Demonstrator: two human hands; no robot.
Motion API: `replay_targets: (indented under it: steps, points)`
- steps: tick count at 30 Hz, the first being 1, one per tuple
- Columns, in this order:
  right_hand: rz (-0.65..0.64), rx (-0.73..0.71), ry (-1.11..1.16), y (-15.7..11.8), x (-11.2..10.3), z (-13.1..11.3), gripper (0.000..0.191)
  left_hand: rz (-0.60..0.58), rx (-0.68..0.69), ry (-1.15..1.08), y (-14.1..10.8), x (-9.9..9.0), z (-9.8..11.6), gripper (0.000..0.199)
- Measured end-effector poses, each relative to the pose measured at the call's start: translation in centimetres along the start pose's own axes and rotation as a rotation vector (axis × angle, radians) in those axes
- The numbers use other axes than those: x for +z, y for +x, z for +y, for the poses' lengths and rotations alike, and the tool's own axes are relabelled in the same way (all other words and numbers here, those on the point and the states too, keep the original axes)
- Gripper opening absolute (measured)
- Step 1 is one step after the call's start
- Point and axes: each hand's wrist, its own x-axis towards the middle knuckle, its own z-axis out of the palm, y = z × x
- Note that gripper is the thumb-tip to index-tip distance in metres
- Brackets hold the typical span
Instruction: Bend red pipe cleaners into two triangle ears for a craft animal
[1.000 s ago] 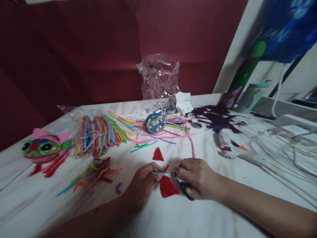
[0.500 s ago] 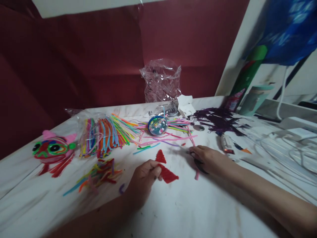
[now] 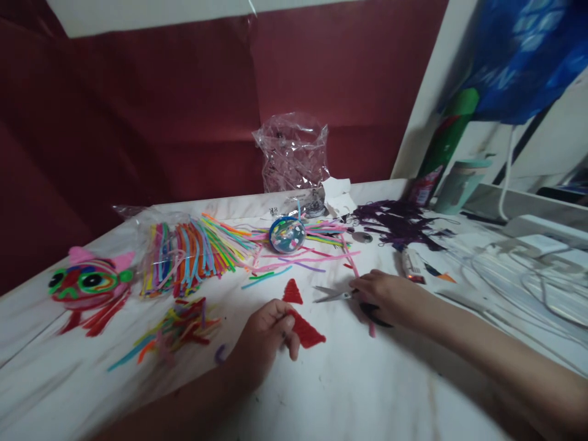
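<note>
Between the thumb and fingers of my left hand (image 3: 269, 334) is a red triangular piece of pipe cleaner rows (image 3: 307, 329). A smaller red triangle (image 3: 293, 292) lies on the table just beyond it. My right hand (image 3: 379, 294) has its fingers closed around the scissors (image 3: 334, 296), low at the tabletop. Their blades are parted and point left toward the red pieces; part of the black handle is hidden under the hand. One end of a pink pipe cleaner (image 3: 372, 329) shows below the right hand.
Bundled pipe cleaners (image 3: 193, 254) and a pile of coloured offcuts (image 3: 184, 327) lie left. A decorated fish-like figure (image 3: 89, 278) stands far left. Behind my hands are a clear ball-shaped object (image 3: 287, 234) and dark purple strands (image 3: 397, 222). White cables (image 3: 509, 275) and a green cup (image 3: 462, 187) are right.
The scissor blades, blurred before, now show clearly and stand apart. My left hand still holds the red piece, with its lower fingers slightly more spread. The whole view has shifted a little.
</note>
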Motion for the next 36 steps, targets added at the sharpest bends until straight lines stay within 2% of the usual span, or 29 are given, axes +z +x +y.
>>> replay_targets:
  steps: [5, 8, 11, 15, 18, 20, 22, 24, 26, 27, 29, 32, 34, 36]
  points:
    - [0.105, -0.049, -0.071, 0.2, -0.5, 0.1, 0.028, -0.023, -0.054, 0.051, 0.2, -0.2, -0.4, 0.012]
    - [0.126, 0.021, -0.042, 0.6, 0.3, 0.2, 0.029, -0.107, -0.097, 0.05, 0.1, 0.0, -0.5, 0.012]
    - [0.075, 0.174, 0.108, 1.0, 1.4, 0.6, 0.031, -0.189, -0.136, 0.027, -0.2, 0.3, -0.6, 0.013]
    - [-0.009, 0.151, 0.339, 1.1, 1.1, 1.3, 0.034, -0.175, -0.098, -0.15, -0.1, 0.4, -0.4, 0.014]
    - [0.136, 0.191, 0.484, 0.8, -0.5, 0.6, 0.021, -0.137, -0.022, -0.384, 0.3, 0.4, 0.3, 0.012]
    - [0.213, 0.202, 0.681, 0.5, -1.3, -0.9, 0.017, -0.153, 0.012, -0.496, 0.4, 0.4, 0.7, 0.016]
    - [0.129, 0.152, 1.019, 0.2, -1.3, -3.2, 0.027, -0.19, 0.021, -0.548, 0.3, 0.5, 1.0, 0.023]
    - [-0.009, 0.083, 1.323, 0.0, -0.6, -5.7, 0.033, -0.238, 0.022, -0.559, 0.0, 0.7, 1.1, 0.027]
    - [-0.171, -0.005, 1.468, -0.2, 0.4, -7.7, 0.032, -0.273, 0.022, -0.527, -0.3, 1.0, 1.1, 0.024]
    - [-0.2, 0.007, 1.514, -0.3, 0.8, -8.4, 0.031, -0.277, 0.026, -0.497, -0.4, 1.1, 1.0, 0.023]
    - [-0.18, 0.08, 1.564, -0.4, 1.4, -9.1, 0.031, -0.237, 0.037, -0.408, -0.5, 1.2, 0.8, 0.024]
    - [-0.06, 0.206, 1.557, -0.3, 1.7, -8.8, 0.029, -0.064, 0.035, -0.244, -0.1, 0.9, 0.5, 0.023]
    - [-0.013, 0.257, 1.53, -0.1, 1.7, -8.6, 0.028, 0.026, 0.013, -0.146, 0.2, 0.7, 0.4, 0.019]
    - [-0.005, 0.279, 1.518, -0.1, 1.8, -8.5, 0.028, 0.067, -0.012, -0.046, 0.3, 0.6, 0.6, 0.018]
